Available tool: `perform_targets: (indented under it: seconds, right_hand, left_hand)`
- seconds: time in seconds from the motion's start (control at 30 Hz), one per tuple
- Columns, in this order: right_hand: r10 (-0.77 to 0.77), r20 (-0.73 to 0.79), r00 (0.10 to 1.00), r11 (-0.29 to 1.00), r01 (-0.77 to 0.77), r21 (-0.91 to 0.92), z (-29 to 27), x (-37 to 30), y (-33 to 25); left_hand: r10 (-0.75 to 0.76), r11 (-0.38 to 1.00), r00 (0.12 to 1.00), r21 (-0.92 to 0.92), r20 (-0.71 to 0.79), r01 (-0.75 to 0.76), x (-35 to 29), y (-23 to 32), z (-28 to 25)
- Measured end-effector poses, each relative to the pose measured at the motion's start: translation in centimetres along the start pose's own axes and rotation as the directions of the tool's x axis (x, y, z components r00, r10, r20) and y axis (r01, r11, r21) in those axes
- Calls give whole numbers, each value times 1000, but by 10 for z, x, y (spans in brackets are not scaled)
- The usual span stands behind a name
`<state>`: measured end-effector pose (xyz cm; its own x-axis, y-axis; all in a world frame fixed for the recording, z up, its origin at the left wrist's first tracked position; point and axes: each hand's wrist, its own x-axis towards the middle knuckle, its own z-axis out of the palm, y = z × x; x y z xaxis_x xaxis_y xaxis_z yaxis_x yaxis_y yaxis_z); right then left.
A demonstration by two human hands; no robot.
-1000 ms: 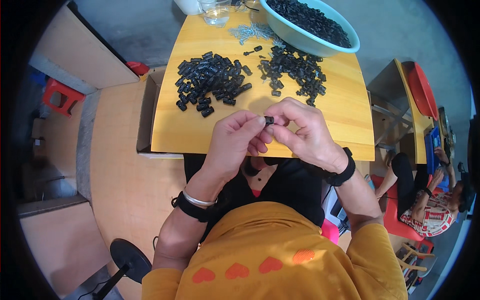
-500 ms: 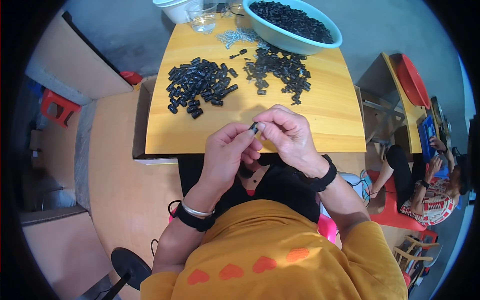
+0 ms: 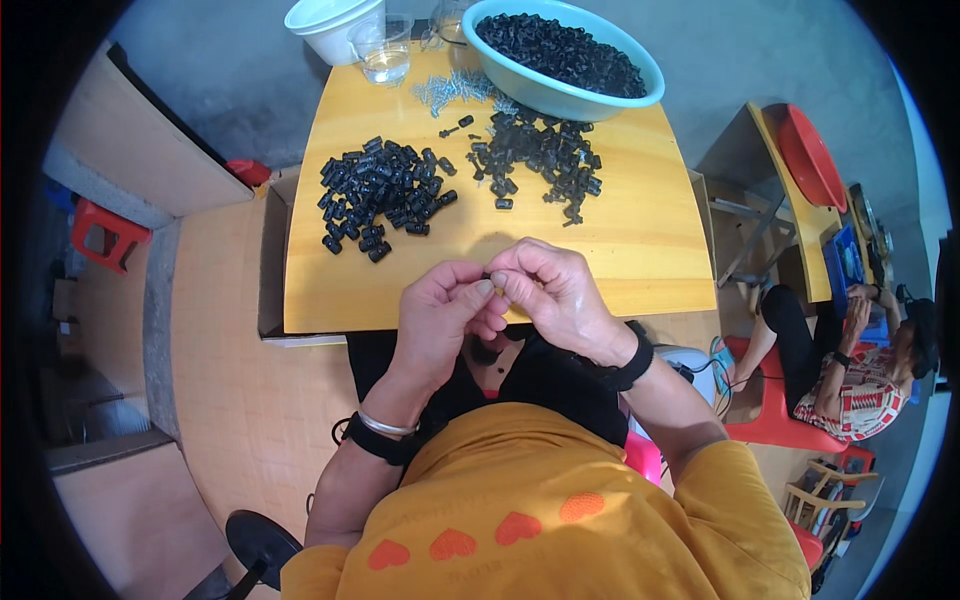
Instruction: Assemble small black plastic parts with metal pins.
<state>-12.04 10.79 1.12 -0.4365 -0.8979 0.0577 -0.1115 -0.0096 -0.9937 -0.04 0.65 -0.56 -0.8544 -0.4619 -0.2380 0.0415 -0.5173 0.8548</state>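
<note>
My left hand (image 3: 445, 315) and my right hand (image 3: 555, 300) meet fingertip to fingertip over the near edge of the wooden table (image 3: 620, 280). Between the pinched thumbs and fingers is a small black plastic part (image 3: 488, 275), mostly covered by the fingertips. Beyond my left hand lies a pile of black cylindrical parts (image 3: 385, 190). To its right is a looser heap of smaller black parts (image 3: 540, 155). Behind them a scatter of silver screws (image 3: 455, 92) lies on the tabletop.
A light-blue basin (image 3: 640, 95) full of black parts stands at the back right. At the back left are white tubs (image 3: 335, 30) and a clear plastic cup (image 3: 385, 62). Another person (image 3: 850, 390) sits at a side table on the right. A red stool (image 3: 108, 235) stands far left.
My fingertips have closed in over the black part, so less of it shows. The whole view has shifted slightly, with the table lower and further left.
</note>
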Motion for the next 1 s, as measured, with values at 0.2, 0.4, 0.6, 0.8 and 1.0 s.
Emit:
perform_targets:
  seconds: [0.2, 0.4, 0.6, 0.8, 1.0]
  right_hand:
    - [-220, 17, 975, 907, 211, -365, -27, 5, -9]
    - [-229, -129, 965, 599, 35, -800, -94, 24, -1]
    - [-271, 27, 962, 492, 163, -855, -95, 46, 8]
    - [-233, 92, 968, 562, 211, -800, -82, 75, -3]
    - [-228, 94, 969, 532, 205, -822, -72, 119, -14]
  left_hand:
    - [30, 997, 999, 79, -40, -26, 5, -8, -4]
    - [130, 977, 984, 182, -121, -107, 11, -13, -6]
    - [335, 901, 939, 319, -80, -294, 26, -28, -8]
    - [276, 938, 961, 229, -37, -261, 27, -30, -20]
    - [291, 924, 957, 256, 16, -285, 25, -33, -23]
